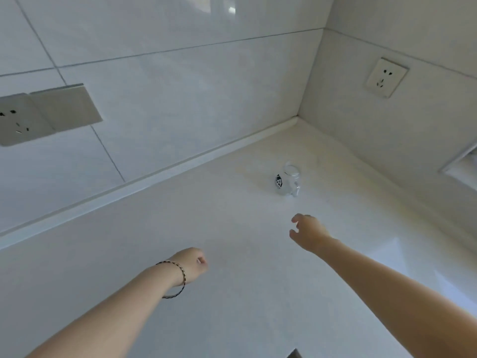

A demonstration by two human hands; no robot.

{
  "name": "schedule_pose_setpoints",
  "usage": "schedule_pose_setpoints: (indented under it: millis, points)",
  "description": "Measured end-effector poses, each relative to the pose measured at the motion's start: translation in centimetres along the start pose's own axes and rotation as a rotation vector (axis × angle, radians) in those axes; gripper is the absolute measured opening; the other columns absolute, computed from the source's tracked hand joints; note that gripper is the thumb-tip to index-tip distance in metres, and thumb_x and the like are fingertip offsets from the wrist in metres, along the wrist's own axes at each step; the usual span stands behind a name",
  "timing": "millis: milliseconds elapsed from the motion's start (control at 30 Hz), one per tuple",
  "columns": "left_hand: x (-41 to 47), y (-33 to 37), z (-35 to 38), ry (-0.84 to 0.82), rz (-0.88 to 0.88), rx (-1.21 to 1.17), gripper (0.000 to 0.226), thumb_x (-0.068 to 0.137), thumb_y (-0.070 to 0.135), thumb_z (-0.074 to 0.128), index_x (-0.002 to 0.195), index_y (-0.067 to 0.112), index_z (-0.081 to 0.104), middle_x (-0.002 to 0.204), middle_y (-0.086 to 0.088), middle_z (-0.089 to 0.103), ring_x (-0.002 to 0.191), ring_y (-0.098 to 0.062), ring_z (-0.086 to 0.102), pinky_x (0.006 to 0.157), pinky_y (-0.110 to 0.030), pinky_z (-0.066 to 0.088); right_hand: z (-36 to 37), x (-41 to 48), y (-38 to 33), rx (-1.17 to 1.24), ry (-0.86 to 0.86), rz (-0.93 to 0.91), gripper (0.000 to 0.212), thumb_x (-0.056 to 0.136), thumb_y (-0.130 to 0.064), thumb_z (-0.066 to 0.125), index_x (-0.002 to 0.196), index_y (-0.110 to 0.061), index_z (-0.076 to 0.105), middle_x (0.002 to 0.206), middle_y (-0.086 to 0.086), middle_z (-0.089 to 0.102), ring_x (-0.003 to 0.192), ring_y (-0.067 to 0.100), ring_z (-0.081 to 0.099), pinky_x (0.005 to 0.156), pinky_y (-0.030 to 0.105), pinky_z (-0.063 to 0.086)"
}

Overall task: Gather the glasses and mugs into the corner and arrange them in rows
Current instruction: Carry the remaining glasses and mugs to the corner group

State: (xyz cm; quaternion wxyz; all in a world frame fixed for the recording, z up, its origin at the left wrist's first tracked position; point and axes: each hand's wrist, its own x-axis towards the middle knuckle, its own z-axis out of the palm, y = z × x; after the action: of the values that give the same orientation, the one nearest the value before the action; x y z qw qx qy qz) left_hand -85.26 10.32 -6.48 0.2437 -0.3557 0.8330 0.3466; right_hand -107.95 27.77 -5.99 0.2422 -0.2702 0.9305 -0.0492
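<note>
The right hand's (pixel 308 235) fingers are loosely parted and hold nothing, near the glass mug (pixel 287 180). The left hand (pixel 192 264) is curled and empty above the counter (pixel 232 293). The mug stands upright near the corner, apart from both wall edges.

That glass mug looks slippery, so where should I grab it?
Probably by its handle: the glass mug stands upright with the handle turned toward the near right, so the open right hand can come straight in from that side.
</note>
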Motion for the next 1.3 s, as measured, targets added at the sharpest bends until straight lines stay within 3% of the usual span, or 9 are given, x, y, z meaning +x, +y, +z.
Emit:
schedule_pose_setpoints:
  millis: [167, 333, 467, 600, 800, 1000, 1233, 1300]
  points:
    - [5.0, 3.0, -2.1, 0.019, -0.053, 0.031, 0.016, 0.095, 0.022, 0.039, 0.096, 0.018, 0.054, 0.103, -0.002, 0.056, 0.088, -0.016, 0.049, 0.071, -0.021, 0.037, -4.1, 9.5, 0.1, 0.065, 0.135, 0.029, 0.060, 0.088, -0.028, 0.058, 0.140, -0.007, 0.034, 0.137, 0.015, 0.039, 0.129, 0.031, 0.040, 0.103, 0.039, 0.039]
    - [7.5, 3.4, -2.7, 0.013, -0.103, 0.052, 0.014, 0.095, 0.022, 0.039, 0.096, 0.019, 0.053, 0.124, -0.002, 0.057, 0.095, -0.014, 0.048, 0.081, -0.020, 0.035, -5.5, 16.4, -0.7, 0.162, 0.146, 0.065, 0.087, 0.080, -0.040, 0.070, 0.144, -0.007, 0.022, 0.145, 0.014, 0.032, 0.136, 0.031, 0.031, 0.107, 0.043, 0.034]
    - [7.9, 2.6, -2.4, -0.003, -0.156, 0.036, 0.027, 0.095, 0.021, 0.039, 0.113, 0.013, 0.058, 0.126, -0.002, 0.056, 0.097, -0.014, 0.048, 0.082, -0.020, 0.035, -4.3, 18.5, -0.7, 0.346, 0.141, 0.104, 0.081, 0.077, -0.036, 0.074, 0.139, -0.010, 0.029, 0.139, 0.013, 0.042, 0.126, 0.032, 0.046, 0.098, 0.040, 0.042]
    - [7.6, 1.1, -1.5, -0.006, -0.204, 0.006, 0.014, 0.095, 0.022, 0.040, 0.096, 0.021, 0.053, 0.121, -0.001, 0.058, 0.100, -0.014, 0.051, 0.081, -0.019, 0.034, -3.7, 18.1, -0.6, 0.450, 0.219, 0.109, 0.072, 0.075, -0.032, 0.075, 0.132, -0.010, 0.035, 0.134, 0.012, 0.047, 0.119, 0.032, 0.051, 0.089, 0.040, 0.046]
    - [4.7, -2.4, 0.3, 0.008, -0.258, -0.053, 0.012, 0.094, 0.022, 0.040, 0.093, 0.024, 0.051, 0.102, 0.003, 0.054, 0.095, -0.013, 0.051, 0.079, -0.018, 0.036, -2.8, 14.4, -1.1, 0.412, 0.233, 0.019, 0.071, 0.074, -0.033, 0.077, 0.129, -0.010, 0.038, 0.129, 0.012, 0.052, 0.111, 0.031, 0.055, 0.074, 0.030, 0.042]
    - [-1.3, -6.4, 2.1, 0.070, -0.344, -0.133, 0.026, 0.094, 0.021, 0.040, 0.109, 0.016, 0.060, 0.099, 0.002, 0.054, 0.089, -0.015, 0.052, 0.077, -0.019, 0.037, -0.1, 6.8, -5.6, 0.329, 0.078, -0.143, 0.072, 0.071, -0.043, 0.077, 0.127, -0.017, 0.040, 0.124, 0.005, 0.057, 0.102, 0.022, 0.056, 0.074, 0.028, 0.042]
    - [-12.5, -13.3, 5.4, 0.197, -0.414, -0.224, 0.025, 0.094, 0.020, 0.039, 0.107, 0.015, 0.059, 0.097, 0.002, 0.053, 0.085, -0.015, 0.050, 0.067, -0.020, 0.037, 5.1, -6.4, -13.7, 0.200, -0.093, -0.394, 0.074, 0.068, -0.044, 0.078, 0.128, -0.019, 0.040, 0.125, 0.001, 0.057, 0.112, 0.021, 0.056, 0.085, 0.032, 0.048]
    - [-16.1, -16.1, 6.8, 0.224, -0.446, -0.239, 0.028, 0.094, 0.021, 0.039, 0.111, 0.015, 0.059, 0.105, 0.001, 0.056, 0.087, -0.015, 0.049, 0.072, -0.020, 0.038, 7.1, -10.6, -15.8, 0.152, -0.118, -0.452, 0.074, 0.069, -0.044, 0.077, 0.128, -0.020, 0.040, 0.125, 0.000, 0.057, 0.111, 0.021, 0.057, 0.084, 0.030, 0.046]
